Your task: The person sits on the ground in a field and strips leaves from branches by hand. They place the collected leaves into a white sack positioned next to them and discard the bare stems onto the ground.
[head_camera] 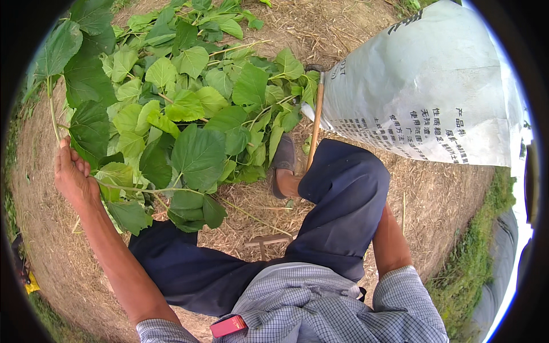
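My left hand (76, 173) grips a leafy green branch (52, 105), which looks like mulberry, by its stem. The branch rises from my fingers toward the upper left, with broad leaves along it. A second thin stem (146, 189) runs rightward from beside the hand, over my left thigh. Below and beyond lies a heap of cut leafy branches (188, 103) on the ground. My right hand is out of sight behind my bent right leg; only the forearm (388, 240) shows. By my right foot (283, 167) stands a wooden-handled tool (318, 111) with a dark metal head, perhaps a sickle.
A large white woven sack (411, 81) bearing print stands at the upper right, beside the heap. Between my legs is a small wooden piece (270, 239), possibly part of a stool. Dry straw covers the ground (437, 206). Grass (472, 257) borders the right side.
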